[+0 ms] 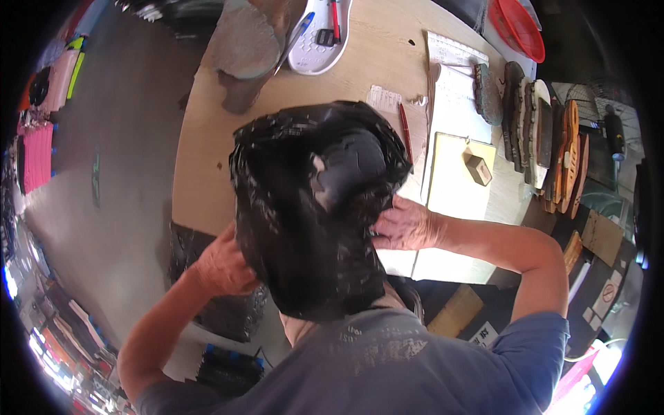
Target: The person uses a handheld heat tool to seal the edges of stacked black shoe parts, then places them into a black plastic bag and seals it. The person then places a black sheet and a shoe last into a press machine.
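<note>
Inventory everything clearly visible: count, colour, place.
Crumpled plastic: 1, black, centre
Table: 1, tan, middle
Pen tray: 1, white, top
Red pen: 1, red, right of plastic
Second pen: 1, blue-ended, tray's left
Papers: several, white, right
Sheet: 1, yellow, right
Small block: 1, brownish, on sheet
Flat pieces: several, mixed, right
Basin: 1, red, upper right
Stack: 1, pink, far left
Shirt: 1, grey, bottom
Left hand: 1, bare, plastic's left
Right hand: 1, bare, plastic's right
</note>
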`<move>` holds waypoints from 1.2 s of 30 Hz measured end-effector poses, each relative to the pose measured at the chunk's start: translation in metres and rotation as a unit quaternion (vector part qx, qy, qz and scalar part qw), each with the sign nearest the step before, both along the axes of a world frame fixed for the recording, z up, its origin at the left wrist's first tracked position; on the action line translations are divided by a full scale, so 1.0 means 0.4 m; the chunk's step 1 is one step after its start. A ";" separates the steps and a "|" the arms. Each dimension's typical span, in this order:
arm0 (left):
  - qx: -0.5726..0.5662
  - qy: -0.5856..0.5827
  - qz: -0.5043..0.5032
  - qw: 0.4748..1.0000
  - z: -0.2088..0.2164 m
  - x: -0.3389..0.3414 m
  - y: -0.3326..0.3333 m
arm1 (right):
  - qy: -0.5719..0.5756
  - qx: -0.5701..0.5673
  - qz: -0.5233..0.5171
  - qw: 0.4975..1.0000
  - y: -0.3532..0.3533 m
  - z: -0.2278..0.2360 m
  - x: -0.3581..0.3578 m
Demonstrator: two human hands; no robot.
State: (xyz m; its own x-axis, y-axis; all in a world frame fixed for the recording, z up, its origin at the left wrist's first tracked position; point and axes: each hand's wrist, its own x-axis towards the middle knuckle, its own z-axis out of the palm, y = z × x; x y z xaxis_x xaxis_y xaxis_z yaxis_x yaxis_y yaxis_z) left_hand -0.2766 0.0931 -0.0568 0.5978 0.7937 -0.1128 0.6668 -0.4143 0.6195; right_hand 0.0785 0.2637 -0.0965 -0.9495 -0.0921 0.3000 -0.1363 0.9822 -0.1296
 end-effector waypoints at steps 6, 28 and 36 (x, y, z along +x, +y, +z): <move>0.015 -0.033 0.166 0.986 0.151 -0.034 -0.013 | -0.131 -0.033 0.001 0.991 -0.026 0.057 0.003; 0.216 0.033 0.353 0.910 0.004 0.261 0.189 | -0.162 -0.426 -0.369 0.810 0.158 0.165 -0.291; 0.143 0.005 0.363 0.921 0.007 0.267 0.130 | -0.053 -0.386 -0.377 0.840 0.042 0.124 -0.240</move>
